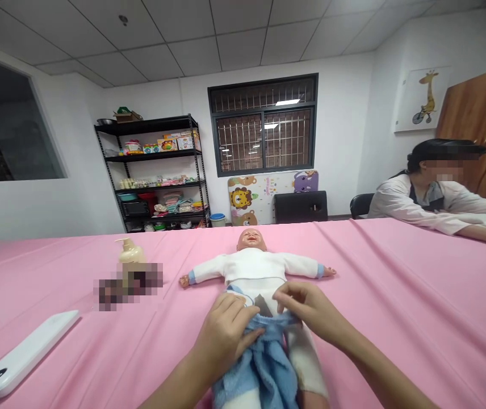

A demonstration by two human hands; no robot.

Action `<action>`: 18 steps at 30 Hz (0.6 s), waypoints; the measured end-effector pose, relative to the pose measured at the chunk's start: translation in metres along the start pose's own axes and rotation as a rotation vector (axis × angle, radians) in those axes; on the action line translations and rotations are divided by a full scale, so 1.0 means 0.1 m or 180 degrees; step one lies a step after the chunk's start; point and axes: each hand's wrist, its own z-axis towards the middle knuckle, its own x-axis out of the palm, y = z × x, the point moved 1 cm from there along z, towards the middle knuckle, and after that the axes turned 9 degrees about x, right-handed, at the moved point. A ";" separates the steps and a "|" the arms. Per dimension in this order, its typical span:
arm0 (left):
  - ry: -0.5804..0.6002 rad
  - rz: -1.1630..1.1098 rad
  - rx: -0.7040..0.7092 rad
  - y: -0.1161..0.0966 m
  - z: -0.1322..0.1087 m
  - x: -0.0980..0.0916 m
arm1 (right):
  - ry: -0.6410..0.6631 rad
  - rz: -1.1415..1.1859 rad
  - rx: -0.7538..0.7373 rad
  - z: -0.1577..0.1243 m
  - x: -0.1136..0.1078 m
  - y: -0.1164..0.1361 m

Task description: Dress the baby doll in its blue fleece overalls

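One doll (255,266) laid, head at far edge of table (396,301); one blue garment (264,363) pinched by left hand (225,324); right hand (309,307) half-curled, grip cannot be told.

The blue garment (273,366) is matt, fuzzy cloth.

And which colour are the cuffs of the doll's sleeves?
The cuffs are light blue; the head view shows them best.
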 end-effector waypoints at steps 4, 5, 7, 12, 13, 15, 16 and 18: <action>-0.0026 -0.0078 -0.0229 0.00 -0.04 0.01 | -0.0940 -0.0713 0.0663 0.15 0.01 -0.34; -0.0160 -0.0066 -0.0282 -0.01 -0.04 0.00 | -0.0835 -0.0729 0.0842 0.16 0.03 -0.41; -0.0543 -0.0006 -0.0336 -0.03 -0.03 -0.05 | -0.0443 -0.0411 0.1024 0.16 0.10 -0.47; -0.0936 -0.0214 0.0474 -0.07 0.01 -0.15 | -0.0032 0.1022 0.1079 0.08 0.13 -0.31; -0.0817 -0.0315 0.0647 -0.08 0.02 -0.15 | 0.0054 0.1284 0.1110 0.06 0.11 -0.26; -0.0463 -0.0412 0.0693 -0.09 0.02 -0.14 | 0.0219 0.1707 0.1183 0.03 0.07 -0.16; -0.0271 -0.0381 0.0583 -0.09 0.02 -0.13 | 0.0297 0.1887 0.1203 0.02 0.05 -0.12; 0.0096 -0.0197 0.0264 -0.08 0.02 -0.10 | 0.0428 0.2217 0.1272 0.01 0.01 -0.08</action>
